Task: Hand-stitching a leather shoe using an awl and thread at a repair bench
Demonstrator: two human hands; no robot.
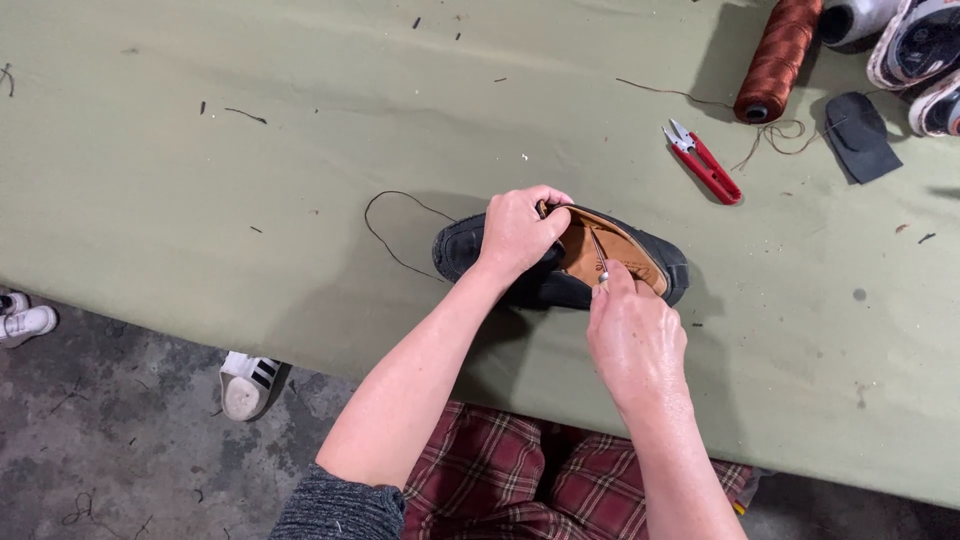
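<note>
A black shoe (462,246) with a tan-brown lining lies on its side on the green table (250,180), near the front edge. My left hand (518,232) grips the shoe over its opening. My right hand (633,335) pinches a thin metal awl or needle (599,256) whose tip goes down into the lining. A black thread (385,215) loops out from the shoe to the left.
Red thread snips (705,165) lie at the upper right, beside a spool of brown thread (776,58) and a dark insole piece (858,136). Other shoes (925,50) sit at the top right corner. White sneakers (245,383) lie on the concrete floor below the table edge.
</note>
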